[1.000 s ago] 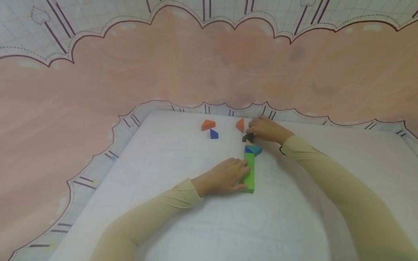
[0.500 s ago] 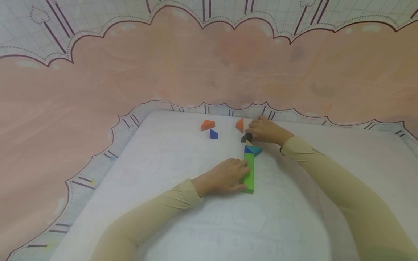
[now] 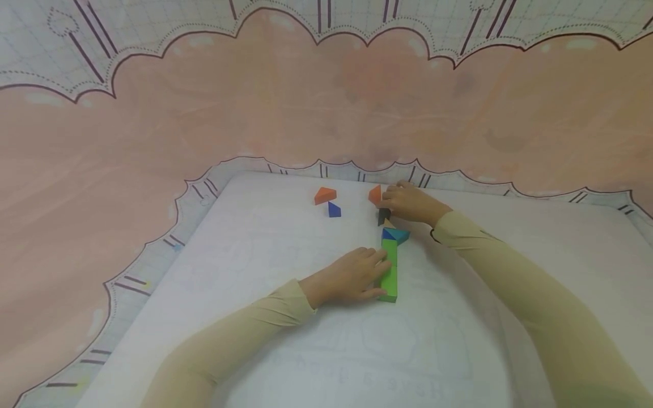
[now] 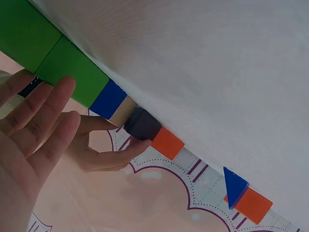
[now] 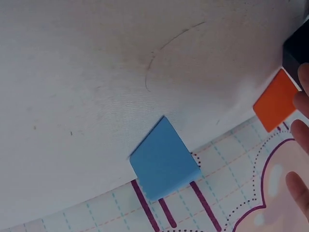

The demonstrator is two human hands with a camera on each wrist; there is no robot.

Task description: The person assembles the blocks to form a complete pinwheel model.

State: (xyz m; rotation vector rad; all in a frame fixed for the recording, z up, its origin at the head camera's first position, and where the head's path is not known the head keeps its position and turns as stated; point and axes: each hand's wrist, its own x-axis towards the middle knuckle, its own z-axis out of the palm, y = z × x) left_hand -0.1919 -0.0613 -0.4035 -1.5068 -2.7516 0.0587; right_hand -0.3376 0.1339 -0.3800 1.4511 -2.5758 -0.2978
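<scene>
My left hand [image 3: 352, 275] lies against the left side of two green blocks [image 3: 389, 283] set end to end, its fingers nearly straight on them. At their far end are a blue triangular block [image 3: 386, 233], a teal triangular block [image 3: 400, 235] and a small bare-wood block [image 3: 389, 223]. My right hand [image 3: 413, 203] pinches a black block [image 4: 142, 123] between thumb and finger, just beyond the wooden one. An orange block [image 3: 374, 195] sits close to the right fingertips. The right palm is hidden in the head view.
Farther left stand another orange block [image 3: 325, 195] and a dark blue block [image 3: 334, 209]. A light blue block [image 5: 164, 159] shows only in the right wrist view. The white tabletop [image 3: 245, 238] ends at a patterned, scalloped cloth [image 3: 326, 113].
My right hand has shifted slightly left and the black block has turned in its fingers, now nearer the wooden block. My left hand has stayed on the green blocks.
</scene>
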